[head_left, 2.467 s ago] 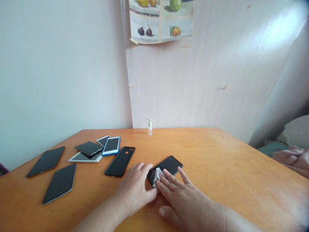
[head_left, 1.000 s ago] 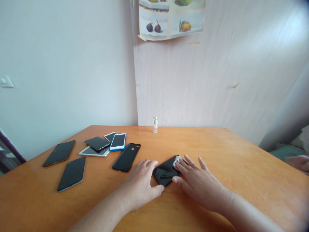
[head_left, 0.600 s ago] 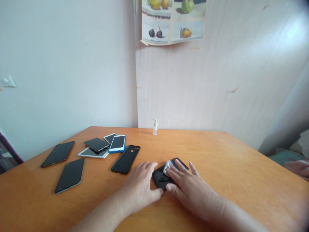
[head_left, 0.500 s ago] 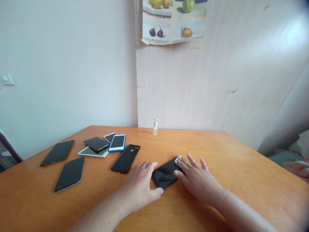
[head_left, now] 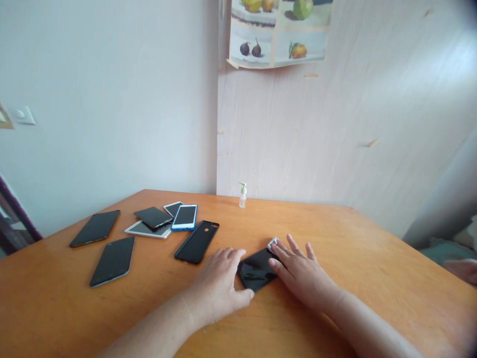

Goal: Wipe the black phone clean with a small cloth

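Note:
A black smartphone [head_left: 257, 271] lies flat on the table before me, its dark glossy face up. My left hand [head_left: 223, 278] grips its near left end, thumb at the lower corner and fingers at the upper one. A small folded white tissue [head_left: 273, 243] rests on the phone's far end. My right hand [head_left: 298, 266] presses that tissue down under its fingertips, with the other fingers spread over the phone's right side. Part of the tissue is hidden beneath the fingers. Left of my left hand lies a black phone case [head_left: 197, 243].
Several phones lie to the left, some stacked, including a white one in a blue case [head_left: 185, 218] and a dark one [head_left: 114, 261] nearer me. A small pump bottle [head_left: 243, 195] stands at the back of the wooden table [head_left: 313, 219]. Another person's hand [head_left: 462, 270] shows at the right edge.
My right hand has shifted slightly left with the tissue along the phone's far end. My left hand keeps its grip. The whole view has turned a little left.

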Tool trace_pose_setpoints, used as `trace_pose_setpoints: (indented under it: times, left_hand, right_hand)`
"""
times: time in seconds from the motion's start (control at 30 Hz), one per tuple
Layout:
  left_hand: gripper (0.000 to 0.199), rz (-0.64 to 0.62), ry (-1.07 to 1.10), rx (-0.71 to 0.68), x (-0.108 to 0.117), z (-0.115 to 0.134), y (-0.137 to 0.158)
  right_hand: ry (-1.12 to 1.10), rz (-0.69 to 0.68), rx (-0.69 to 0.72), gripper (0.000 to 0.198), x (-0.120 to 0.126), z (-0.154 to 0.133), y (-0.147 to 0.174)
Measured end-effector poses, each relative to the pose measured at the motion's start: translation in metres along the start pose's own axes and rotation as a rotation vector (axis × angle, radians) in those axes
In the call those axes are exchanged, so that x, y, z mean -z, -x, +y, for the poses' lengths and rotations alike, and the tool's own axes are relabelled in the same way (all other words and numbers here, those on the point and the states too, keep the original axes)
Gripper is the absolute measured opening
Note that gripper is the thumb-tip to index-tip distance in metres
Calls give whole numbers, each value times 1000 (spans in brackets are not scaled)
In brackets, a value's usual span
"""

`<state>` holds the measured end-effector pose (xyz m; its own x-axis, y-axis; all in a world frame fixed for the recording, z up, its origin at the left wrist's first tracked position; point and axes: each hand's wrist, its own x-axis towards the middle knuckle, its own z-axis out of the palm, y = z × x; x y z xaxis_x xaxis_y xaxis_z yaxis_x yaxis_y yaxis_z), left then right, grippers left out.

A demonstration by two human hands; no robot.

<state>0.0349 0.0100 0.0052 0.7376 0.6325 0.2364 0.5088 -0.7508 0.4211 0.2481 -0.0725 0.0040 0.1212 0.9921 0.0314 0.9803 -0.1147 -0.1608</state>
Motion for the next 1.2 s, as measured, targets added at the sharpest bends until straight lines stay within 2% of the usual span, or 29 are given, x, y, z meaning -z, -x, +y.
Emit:
trace_pose_setpoints:
  times: [0.13, 0.2, 0.23, 0.37, 0.4, 0.47, 0.57, 0.63, 0.67, 0.83, 0.9, 1.07, 1.13, 1.2]
  left_hand:
    - [56, 27, 33, -10, -1, 1, 0]
    - [55, 29, 48, -17, -1, 1, 1]
    - [57, 29, 46, -15, -2, 1, 1]
    - [66, 26, 13, 19, -1, 3, 1]
    - [67, 21, 10, 23, -1, 3, 1]
    - [67, 27, 17, 22, -1, 4, 2]
    - [65, 45, 58, 8, -2, 3, 2]
    - [66, 52, 78, 2, -3, 3, 2]
    - [69, 55, 75, 6, -3, 3, 2]
    - [82, 26, 24, 40, -1, 5, 3]
    - [79, 27, 21, 35, -1, 5, 3]
    - [66, 57, 58, 11, -5, 1, 1]
    - [67, 60, 54, 12, -6, 0, 1]
    - [72, 57, 30, 23, -6, 0, 2]
  right_hand:
    - [-76, -49, 243, 59, 2, -22, 8]
    - [-97, -65, 299, 57, 1, -26, 8]
    - [-88, -58, 273, 57, 0, -24, 6]
    - [11, 15, 26, 54, -8, -1, -8]
    - [31, 27, 7, 54, -9, 1, -9]
    - [32, 29, 64, 54, -10, -4, -6]
    - [-41, -35, 270, 54, -8, -24, 5]
    - [-73, -64, 336, 54, -8, -28, 7]
    - [-70, -60, 318, 54, -8, -26, 5]
    - [44, 21, 32, 53, -13, 7, -8]
    - [62, 26, 39, 54, -12, 4, -4]
    - [-48, -91, 291, 54, -5, -27, 13]
    - [-50, -74, 267, 53, -7, -21, 11]
    - [-8, -9, 135, 51, -11, -5, 3]
